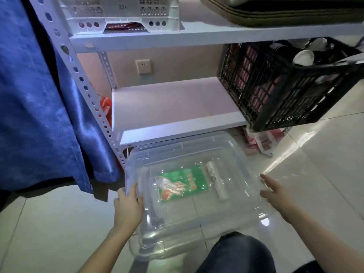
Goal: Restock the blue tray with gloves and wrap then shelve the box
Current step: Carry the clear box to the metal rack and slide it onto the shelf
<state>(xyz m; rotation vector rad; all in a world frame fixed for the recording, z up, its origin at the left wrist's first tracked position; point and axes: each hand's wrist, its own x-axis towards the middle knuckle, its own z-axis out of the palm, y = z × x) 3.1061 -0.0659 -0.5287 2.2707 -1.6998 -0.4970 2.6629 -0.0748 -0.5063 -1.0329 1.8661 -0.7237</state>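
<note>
I am crouched on the tiled floor [49, 223] with a clear plastic box [197, 223] in front of my knee [236, 253], just before the bottom shelf [173, 107]. My left hand [128, 205] reaches forward with the forearm angled up from lower left, fingers [133, 189] curled over the box's left rim and gripping it. My right hand [273, 191] comes in from the lower right, fingers spread and loose at the box's right edge; I cannot tell whether they touch it. Inside lie a green pack of gloves [183, 183] and a white roll of wrap [217, 182] beside it.
</note>
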